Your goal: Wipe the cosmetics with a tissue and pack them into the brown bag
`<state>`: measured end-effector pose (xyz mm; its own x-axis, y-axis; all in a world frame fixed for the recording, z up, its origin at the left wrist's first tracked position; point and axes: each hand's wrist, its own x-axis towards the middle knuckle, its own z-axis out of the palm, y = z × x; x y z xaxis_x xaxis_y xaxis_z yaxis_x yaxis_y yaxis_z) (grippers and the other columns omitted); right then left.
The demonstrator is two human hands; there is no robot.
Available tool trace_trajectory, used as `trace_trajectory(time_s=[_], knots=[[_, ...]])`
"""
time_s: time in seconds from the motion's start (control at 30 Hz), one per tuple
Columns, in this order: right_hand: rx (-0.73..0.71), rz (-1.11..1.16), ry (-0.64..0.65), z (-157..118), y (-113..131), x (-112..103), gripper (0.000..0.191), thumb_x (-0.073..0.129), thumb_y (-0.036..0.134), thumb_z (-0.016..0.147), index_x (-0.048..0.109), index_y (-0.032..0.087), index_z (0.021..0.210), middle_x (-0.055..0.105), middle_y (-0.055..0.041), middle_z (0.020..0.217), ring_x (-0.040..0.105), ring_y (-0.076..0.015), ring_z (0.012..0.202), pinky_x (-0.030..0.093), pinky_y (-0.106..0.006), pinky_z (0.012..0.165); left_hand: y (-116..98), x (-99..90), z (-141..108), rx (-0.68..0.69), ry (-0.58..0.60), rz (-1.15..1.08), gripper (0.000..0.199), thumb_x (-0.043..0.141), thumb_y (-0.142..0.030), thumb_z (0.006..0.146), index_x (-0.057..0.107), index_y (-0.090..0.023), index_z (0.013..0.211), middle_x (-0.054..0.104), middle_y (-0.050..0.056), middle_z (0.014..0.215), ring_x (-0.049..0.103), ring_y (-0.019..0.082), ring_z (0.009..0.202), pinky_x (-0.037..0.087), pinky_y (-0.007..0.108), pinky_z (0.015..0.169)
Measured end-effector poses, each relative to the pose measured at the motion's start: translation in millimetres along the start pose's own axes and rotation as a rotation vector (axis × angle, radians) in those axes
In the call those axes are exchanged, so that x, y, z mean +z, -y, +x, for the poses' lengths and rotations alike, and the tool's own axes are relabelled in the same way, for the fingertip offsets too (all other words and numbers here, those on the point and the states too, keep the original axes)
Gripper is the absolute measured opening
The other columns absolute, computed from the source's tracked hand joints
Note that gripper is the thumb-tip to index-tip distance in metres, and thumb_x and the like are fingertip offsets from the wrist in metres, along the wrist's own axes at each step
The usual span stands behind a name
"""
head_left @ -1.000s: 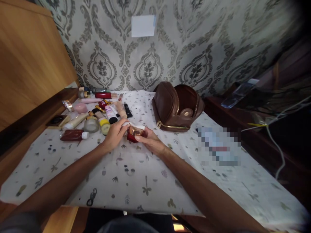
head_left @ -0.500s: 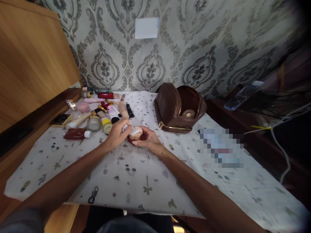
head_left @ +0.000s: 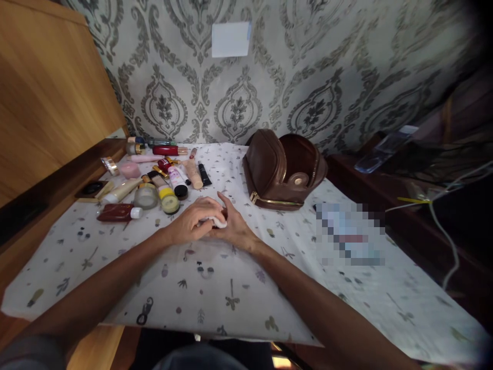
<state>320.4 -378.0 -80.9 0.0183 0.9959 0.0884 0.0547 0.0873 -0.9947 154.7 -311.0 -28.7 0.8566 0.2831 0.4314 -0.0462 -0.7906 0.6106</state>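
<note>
My left hand (head_left: 195, 220) is closed on a crumpled white cloth or tissue (head_left: 216, 222), pressed toward my right palm. My right hand (head_left: 234, 226) is curled beside it, thumb side raised, around a small round jar that is now mostly hidden by the fingers and the white piece. Both hands meet above the patterned white cloth. Just beyond my left hand lie a yellow-banded jar (head_left: 170, 203), a white tube with black cap (head_left: 177, 182) and a beige tube (head_left: 193, 174).
An open brown bag (head_left: 269, 169) stands at the back right. More cosmetics, among them a dark red bottle (head_left: 115, 213) and a frosted jar (head_left: 146, 196), lie at the left. A pixelated item (head_left: 350, 234) is on the right; a clear bottle (head_left: 385, 150) lies beyond.
My left hand has moved right and over the jar with the white piece, covering the jar. My right hand has turned and its thumb side has risen. The view has shifted slightly.
</note>
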Motion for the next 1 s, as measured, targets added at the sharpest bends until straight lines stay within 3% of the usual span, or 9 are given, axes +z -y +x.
trace_trajectory(time_s=[0.13,0.23,0.33,0.57,0.77,0.9,1.0], knots=[[-0.032,-0.107,0.0,2,1,1,0.109,0.089,0.027,0.053,0.036,0.022,0.148,0.066,-0.002,0.1,0.063,-0.019,0.084,0.052,-0.035,0.082,1,-1.4,1,0.12,0.041,-0.021,0.024,0.045,-0.007,0.077,0.061,-0.023,0.07,0.074,0.005,0.083,0.061,0.025,0.103,0.045,0.044,0.102],[-0.06,-0.062,0.015,3,3,4,0.073,0.088,0.031,0.055,0.059,0.018,0.121,0.066,-0.0012,0.094,0.061,-0.0191,0.087,0.051,-0.032,0.08,2,-4.4,0,0.125,0.013,-0.013,0.023,0.045,-0.005,0.075,0.059,-0.021,0.065,0.072,0.008,0.093,0.059,0.025,0.108,0.046,0.044,0.1],[-0.022,-0.003,0.031,5,4,6,0.051,0.085,0.035,0.059,0.063,0.016,0.1,0.065,-0.0007,0.09,0.059,-0.0188,0.084,0.049,-0.032,0.078,2,-9.4,-1,0.101,0.03,-0.02,0.022,0.046,-0.005,0.075,0.059,-0.02,0.064,0.068,0.011,0.108,0.056,0.026,0.114,0.046,0.043,0.1],[0.044,0.1,-0.021,9,2,4,0.062,0.09,0.034,0.052,0.062,0.019,0.104,0.063,0.0021,0.086,0.059,-0.0171,0.082,0.05,-0.031,0.079,10,-21.2,-3,-0.069,0.087,-0.057,0.023,0.046,-0.003,0.073,0.059,-0.016,0.058,0.06,0.011,0.129,0.058,0.027,0.116,0.045,0.04,0.102],[0.021,0.167,0.042,10,-5,-1,0.072,0.094,0.036,0.05,0.06,0.022,0.111,0.066,-0.001,0.101,0.063,-0.0196,0.094,0.051,-0.035,0.09,29,-22.5,-5,-0.136,-0.044,-0.071,0.023,0.044,-0.008,0.076,0.054,-0.016,0.058,0.066,0.012,0.116,0.065,0.022,0.096,0.049,0.035,0.091],[-0.028,0.171,0.072,10,-6,-2,0.072,0.093,0.035,0.052,0.056,0.024,0.113,0.066,-0.0024,0.109,0.063,-0.0211,0.099,0.051,-0.038,0.093,33,-16.6,-5,-0.189,-0.164,-0.063,0.017,0.043,-0.011,0.079,0.058,-0.017,0.075,0.069,0.009,0.104,0.063,0.021,0.093,0.049,0.031,0.084],[-0.056,0.113,0.072,8,-5,-2,0.069,0.092,0.037,0.057,0.051,0.025,0.111,0.066,-0.0022,0.107,0.063,-0.0201,0.097,0.051,-0.037,0.09,35,-10.1,-4,-0.291,-0.225,-0.042,0.02,0.045,-0.018,0.084,0.06,-0.017,0.097,0.067,0.004,0.097,0.061,0.018,0.082,0.047,0.026,0.07]])
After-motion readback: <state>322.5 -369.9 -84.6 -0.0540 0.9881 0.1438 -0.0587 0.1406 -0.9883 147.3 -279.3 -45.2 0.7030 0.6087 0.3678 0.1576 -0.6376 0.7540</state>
